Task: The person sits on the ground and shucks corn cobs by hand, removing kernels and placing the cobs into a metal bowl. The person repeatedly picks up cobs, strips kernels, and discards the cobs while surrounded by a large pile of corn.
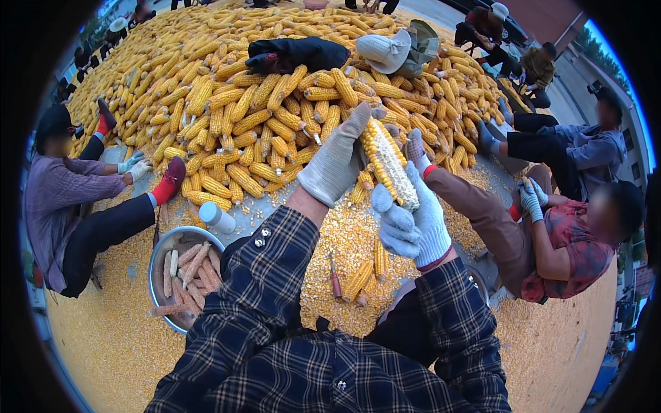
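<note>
A partly shelled ear of corn is held up between my two gloved hands, yellow kernels along its left side and a pale stripped strip down its middle. My left hand, in a grey-white knit glove, grips its upper end. Around the lower end is my right hand, in a bluish-white glove with a dark red cuff. Below them, a screwdriver-like tool with a red handle lies on loose corn kernels, beside a few ears of corn.
A large heap of corn ears rises ahead, topped by a dark jacket and a pale hat. At left stand a metal bowl of bare cobs and a white bottle. People sit at left and right, legs stretched inward.
</note>
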The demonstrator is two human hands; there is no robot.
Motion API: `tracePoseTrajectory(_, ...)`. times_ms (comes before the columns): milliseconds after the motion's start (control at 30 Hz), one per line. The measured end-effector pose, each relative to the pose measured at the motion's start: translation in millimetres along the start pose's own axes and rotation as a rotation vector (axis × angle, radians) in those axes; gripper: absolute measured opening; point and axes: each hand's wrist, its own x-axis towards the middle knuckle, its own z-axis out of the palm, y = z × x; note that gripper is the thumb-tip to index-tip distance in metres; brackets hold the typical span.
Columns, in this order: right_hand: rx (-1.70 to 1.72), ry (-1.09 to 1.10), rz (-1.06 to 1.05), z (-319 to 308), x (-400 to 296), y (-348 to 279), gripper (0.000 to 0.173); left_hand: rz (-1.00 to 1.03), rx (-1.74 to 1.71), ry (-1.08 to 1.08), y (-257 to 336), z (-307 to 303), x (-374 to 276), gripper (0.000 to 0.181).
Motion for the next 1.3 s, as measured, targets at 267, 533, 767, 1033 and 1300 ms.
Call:
tracePoseTrajectory(267,-0.944,0.834,-0.275,-2,9,2,0.062,0.054,0.208,0.401,-18,-6,11,0.037)
tracePoseTrajectory(533,-1.666,0.977,-0.107,-4,19,4,0.073,0.07,0.021,0.294,-19,-12,12,0.032)
tracePoseTrajectory(767,-1.662,0.929,-0.325,-7,27,19,0.048,0.036,-0.103,0.264,-14,-6,8,0.025)
tracePoseTrajectory(1033,-0.923,0.949,-0.134,24,36,18,0.048,0.12,-0.086,0.241,-4,-3,3,0.021)
tracePoseTrajectory(1300,-1.443,0.817,-0.021,-20,22,3,0.052,0.143,-0.148,0.259,6,-6,0,0.027)
